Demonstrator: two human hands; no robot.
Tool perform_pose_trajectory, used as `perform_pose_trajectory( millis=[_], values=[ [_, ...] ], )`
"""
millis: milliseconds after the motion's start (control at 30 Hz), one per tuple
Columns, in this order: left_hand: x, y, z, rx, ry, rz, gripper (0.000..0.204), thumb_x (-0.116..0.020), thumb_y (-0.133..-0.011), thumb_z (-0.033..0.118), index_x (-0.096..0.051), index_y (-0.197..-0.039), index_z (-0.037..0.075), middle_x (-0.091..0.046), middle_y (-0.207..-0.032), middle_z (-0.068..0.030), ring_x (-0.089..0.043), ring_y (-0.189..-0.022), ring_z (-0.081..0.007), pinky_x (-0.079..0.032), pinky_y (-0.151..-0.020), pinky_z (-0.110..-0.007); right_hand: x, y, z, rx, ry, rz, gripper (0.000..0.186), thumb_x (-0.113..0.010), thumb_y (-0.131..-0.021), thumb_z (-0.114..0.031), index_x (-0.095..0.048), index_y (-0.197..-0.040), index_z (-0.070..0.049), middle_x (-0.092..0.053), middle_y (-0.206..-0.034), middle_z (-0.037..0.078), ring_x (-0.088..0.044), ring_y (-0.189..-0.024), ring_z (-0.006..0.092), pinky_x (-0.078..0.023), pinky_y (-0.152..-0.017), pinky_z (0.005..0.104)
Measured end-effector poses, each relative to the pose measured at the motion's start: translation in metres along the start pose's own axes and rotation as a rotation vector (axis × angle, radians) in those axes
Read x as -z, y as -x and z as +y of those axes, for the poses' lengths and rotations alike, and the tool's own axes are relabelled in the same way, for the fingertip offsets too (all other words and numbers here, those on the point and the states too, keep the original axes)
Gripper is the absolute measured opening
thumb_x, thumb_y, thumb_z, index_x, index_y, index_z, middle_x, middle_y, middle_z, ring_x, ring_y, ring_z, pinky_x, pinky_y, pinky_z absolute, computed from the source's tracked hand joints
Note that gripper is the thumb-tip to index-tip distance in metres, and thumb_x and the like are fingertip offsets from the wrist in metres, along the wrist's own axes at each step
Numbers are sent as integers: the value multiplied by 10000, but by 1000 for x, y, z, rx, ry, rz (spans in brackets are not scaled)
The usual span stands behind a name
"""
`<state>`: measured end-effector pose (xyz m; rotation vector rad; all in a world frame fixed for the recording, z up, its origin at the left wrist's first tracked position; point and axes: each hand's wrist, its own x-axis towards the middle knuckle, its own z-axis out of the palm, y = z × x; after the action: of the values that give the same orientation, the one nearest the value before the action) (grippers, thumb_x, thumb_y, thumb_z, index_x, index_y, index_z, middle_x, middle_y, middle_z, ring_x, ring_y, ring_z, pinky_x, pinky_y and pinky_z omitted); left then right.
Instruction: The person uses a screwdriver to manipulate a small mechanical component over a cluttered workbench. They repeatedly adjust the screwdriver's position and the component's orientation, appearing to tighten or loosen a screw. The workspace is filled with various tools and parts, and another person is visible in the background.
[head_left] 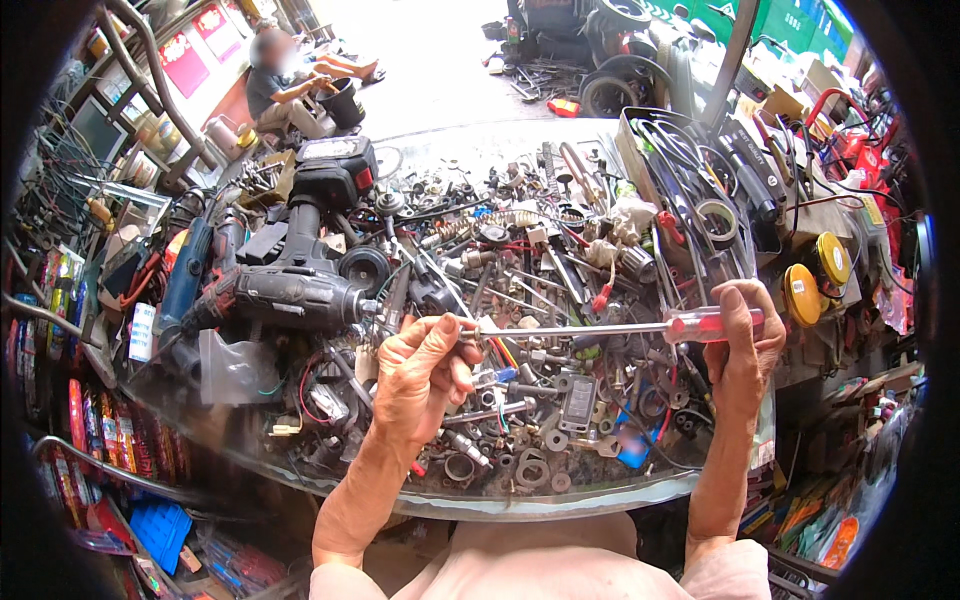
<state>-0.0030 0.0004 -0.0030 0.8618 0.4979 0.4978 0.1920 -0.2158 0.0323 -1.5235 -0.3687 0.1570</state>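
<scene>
Red-handled screwdriver point(600, 330): right grip point(742, 340) grasps its handle point(690, 325), left grip point(422, 375) pinches at its tip, likely steadying it above the tabletop point(550, 508).

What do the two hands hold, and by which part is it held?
A screwdriver: right hand around its red handle, left hand pinching its tip end.
</scene>
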Motion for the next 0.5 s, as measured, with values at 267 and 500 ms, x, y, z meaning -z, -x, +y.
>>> perform_pose_trajectory(
  millis=[267, 500],
  values=[
    [-3, 1, 3, -50, -17, 39, 247, -533, -928, 198, -616, -947, -33, -648, -703, -132, -560, -436, -97, -404, -360, -183, 3, -2, -9, 33, -132, -183, 393, -679, -759, -206, -507, -1049, -5, -565, -756, 34, -456, -479, 42, -344, -404, 177],
    [-3, 4, 2, -26, 20, 5, 243, -537, -925, 192, -615, -957, -36, -652, -701, -141, -585, -458, -100, -419, -358, -192, 3, -2, -3, -71, -57, -35, 314, -682, -803, -309, -558, -893, -35, -547, -627, -13, -453, -458, 18, -332, -384, 165]
  ],
)
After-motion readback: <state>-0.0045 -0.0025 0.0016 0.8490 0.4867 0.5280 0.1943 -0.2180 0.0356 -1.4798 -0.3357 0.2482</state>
